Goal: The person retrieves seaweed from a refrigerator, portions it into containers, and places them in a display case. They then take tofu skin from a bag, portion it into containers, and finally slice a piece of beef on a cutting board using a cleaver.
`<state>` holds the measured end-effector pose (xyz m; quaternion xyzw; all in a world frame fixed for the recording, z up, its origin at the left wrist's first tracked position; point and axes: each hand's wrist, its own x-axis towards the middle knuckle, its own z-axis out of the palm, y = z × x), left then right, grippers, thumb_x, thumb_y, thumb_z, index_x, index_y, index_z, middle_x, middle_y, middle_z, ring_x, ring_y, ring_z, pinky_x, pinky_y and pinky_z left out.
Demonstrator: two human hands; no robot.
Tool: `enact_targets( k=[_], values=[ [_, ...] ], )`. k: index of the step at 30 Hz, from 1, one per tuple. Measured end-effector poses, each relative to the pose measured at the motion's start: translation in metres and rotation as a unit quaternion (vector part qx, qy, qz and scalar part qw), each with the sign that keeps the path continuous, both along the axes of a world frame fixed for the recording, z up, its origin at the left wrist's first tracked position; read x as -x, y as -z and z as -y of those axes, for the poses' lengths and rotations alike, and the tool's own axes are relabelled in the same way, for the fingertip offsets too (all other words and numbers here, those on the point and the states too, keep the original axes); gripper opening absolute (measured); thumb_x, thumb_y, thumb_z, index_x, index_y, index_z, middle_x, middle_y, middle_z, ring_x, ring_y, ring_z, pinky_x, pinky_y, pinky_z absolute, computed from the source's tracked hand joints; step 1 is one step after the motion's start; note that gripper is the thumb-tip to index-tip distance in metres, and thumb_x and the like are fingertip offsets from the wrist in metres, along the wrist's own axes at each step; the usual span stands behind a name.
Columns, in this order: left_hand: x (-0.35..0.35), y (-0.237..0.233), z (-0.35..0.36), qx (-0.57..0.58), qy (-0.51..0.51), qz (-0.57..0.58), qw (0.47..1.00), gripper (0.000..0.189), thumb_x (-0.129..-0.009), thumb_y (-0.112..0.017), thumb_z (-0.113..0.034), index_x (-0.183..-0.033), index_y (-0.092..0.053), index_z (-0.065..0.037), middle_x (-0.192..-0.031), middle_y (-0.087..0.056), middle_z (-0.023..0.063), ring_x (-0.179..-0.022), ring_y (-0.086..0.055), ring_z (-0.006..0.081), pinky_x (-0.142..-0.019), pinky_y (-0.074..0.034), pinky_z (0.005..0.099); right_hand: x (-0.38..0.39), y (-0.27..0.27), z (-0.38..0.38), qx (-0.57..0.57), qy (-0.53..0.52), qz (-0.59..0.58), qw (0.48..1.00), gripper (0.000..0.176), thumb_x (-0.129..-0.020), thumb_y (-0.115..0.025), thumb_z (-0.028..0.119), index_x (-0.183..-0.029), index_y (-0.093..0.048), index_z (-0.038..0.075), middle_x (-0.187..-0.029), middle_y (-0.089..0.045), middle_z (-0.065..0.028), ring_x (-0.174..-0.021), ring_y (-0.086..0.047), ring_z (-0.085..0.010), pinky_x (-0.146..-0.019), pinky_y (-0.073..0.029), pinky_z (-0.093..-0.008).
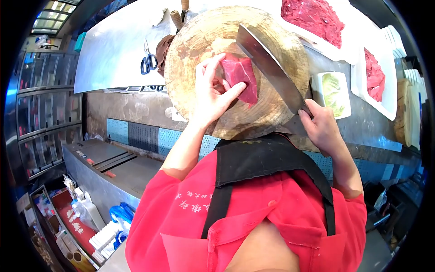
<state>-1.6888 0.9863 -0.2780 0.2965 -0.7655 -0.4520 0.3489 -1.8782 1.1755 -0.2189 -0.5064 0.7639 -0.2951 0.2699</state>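
A piece of raw red meat (pixel 240 75) lies on the round wooden chopping block (pixel 195 38). My left hand (pixel 213 93) grips it from the left, thumb along the near side and fingers bent over the far left edge. In my right hand (pixel 321 124) is the handle of a broad cleaver (pixel 272 68). Its blade slants up and left across the right half of the block, beside the meat, with a visible gap between them. The fingers of my right hand are wrapped round the handle.
At the upper right, one white tray holds a heap of sliced red meat (pixel 315 20) and another holds meat strips (pixel 374 75). A white tub of cabbage (pixel 333 93) stands right of the block. Scissors (pixel 148 59) and a brown cloth (pixel 163 52) lie to its left.
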Motion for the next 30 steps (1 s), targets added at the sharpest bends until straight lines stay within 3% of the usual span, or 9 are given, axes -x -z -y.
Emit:
enact_targets(
  k=[3, 6, 8, 9, 12, 16, 19, 22, 30],
  values=[
    [0.002, -0.004, 0.003, -0.030, 0.031, -0.025, 0.999, 0.066, -0.069, -0.077, -0.005, -0.127, -0.046, -0.006, -0.123, -0.037, 0.0132, -0.071, -0.055, 0.0098, -0.055, -0.049, 0.0197, 0.000, 0.002, 0.000, 0.007, -0.002, -0.006, 1.000, 0.014, -0.082, -0.056, 0.006, -0.077, -0.046, -0.002, -0.057, -0.048, -0.0236, -0.058, -0.050, -0.0432, -0.051, -0.038, -0.0443],
    [0.002, -0.012, 0.012, 0.002, 0.028, 0.046, 0.999, 0.062, -0.068, -0.077, -0.011, -0.122, -0.049, -0.005, -0.125, -0.039, 0.0152, -0.085, -0.057, 0.0174, -0.069, -0.051, 0.0276, -0.001, 0.000, 0.000, -0.001, -0.005, -0.016, 1.000, 0.013, -0.082, -0.055, 0.008, -0.079, -0.047, -0.002, -0.060, -0.050, -0.0243, -0.061, -0.052, -0.0437, -0.054, -0.039, -0.0460],
    [0.005, -0.010, 0.027, 0.254, 0.049, 0.086, 0.962, 0.059, -0.065, -0.075, -0.017, -0.117, -0.050, -0.005, -0.122, -0.045, 0.0169, -0.100, -0.054, 0.0262, -0.087, -0.046, 0.0372, -0.001, 0.000, 0.001, -0.014, -0.006, -0.023, 1.000, 0.012, -0.082, -0.055, 0.008, -0.081, -0.048, -0.002, -0.061, -0.051, -0.0246, -0.063, -0.053, -0.0437, -0.056, -0.040, -0.0467],
    [0.009, -0.006, 0.031, 0.207, 0.077, 0.053, 0.974, 0.059, -0.062, -0.073, -0.019, -0.115, -0.051, -0.004, -0.114, -0.050, 0.0167, -0.110, -0.048, 0.0316, -0.096, -0.038, 0.0415, -0.001, 0.000, 0.001, -0.006, -0.016, -0.025, 1.000, 0.012, -0.082, -0.055, 0.008, -0.082, -0.049, -0.002, -0.062, -0.052, -0.0247, -0.064, -0.054, -0.0435, -0.057, -0.041, -0.0469],
    [0.013, -0.008, 0.032, 0.124, 0.096, 0.006, 0.988, 0.057, -0.062, -0.072, -0.017, -0.113, -0.052, -0.004, -0.113, -0.050, 0.0166, -0.107, -0.049, 0.0314, -0.093, -0.040, 0.0404, -0.001, 0.001, 0.001, 0.008, -0.028, -0.030, 0.999, 0.012, -0.082, -0.055, 0.008, -0.085, -0.050, -0.002, -0.064, -0.054, -0.0249, -0.065, -0.055, -0.0431, -0.058, -0.042, -0.0470],
    [0.012, 0.015, 0.033, 0.280, 0.038, 0.031, 0.959, 0.058, -0.065, -0.074, -0.019, -0.115, -0.050, -0.003, -0.108, -0.050, 0.0167, -0.104, -0.049, 0.0324, -0.092, -0.040, 0.0408, -0.001, 0.010, 0.000, 0.070, -0.038, -0.031, 0.996, 0.011, -0.083, -0.055, 0.005, -0.081, -0.047, -0.003, -0.059, -0.047, -0.0221, -0.054, -0.047, -0.0402, -0.049, -0.037, -0.0379],
    [0.017, 0.034, 0.032, 0.222, 0.007, -0.062, 0.973, 0.051, -0.067, -0.075, -0.025, -0.108, -0.052, -0.003, -0.105, -0.049, 0.0160, -0.103, -0.048, 0.0317, -0.091, -0.040, 0.0406, -0.013, -0.012, -0.001, 0.055, 0.006, 0.020, 0.998, 0.010, -0.084, -0.054, 0.003, -0.081, -0.047, -0.003, -0.058, -0.046, -0.0204, -0.052, -0.049, -0.0374, -0.048, -0.037, -0.0366],
    [0.020, 0.037, 0.024, 0.171, -0.036, -0.122, 0.977, 0.049, -0.069, -0.075, -0.031, -0.102, -0.052, -0.004, -0.103, -0.048, 0.0149, -0.100, -0.048, 0.0306, -0.090, -0.039, 0.0404, -0.025, -0.043, 0.000, 0.048, 0.010, 0.014, 0.999, 0.009, -0.085, -0.053, 0.004, -0.083, -0.047, -0.003, -0.061, -0.050, -0.0247, -0.063, -0.052, -0.0454, -0.053, -0.040, -0.0445],
    [0.027, 0.038, 0.018, 0.195, -0.082, -0.144, 0.967, 0.048, -0.070, -0.074, -0.029, -0.104, -0.051, -0.005, -0.103, -0.047, 0.0147, -0.099, -0.047, 0.0309, -0.090, -0.038, 0.0412, -0.040, -0.065, -0.005, -0.002, 0.004, 0.054, 0.999, 0.009, -0.085, -0.053, 0.003, -0.085, -0.046, -0.003, -0.061, -0.049, -0.0249, -0.063, -0.051, -0.0455, -0.053, -0.040, -0.0442]
  ],
)
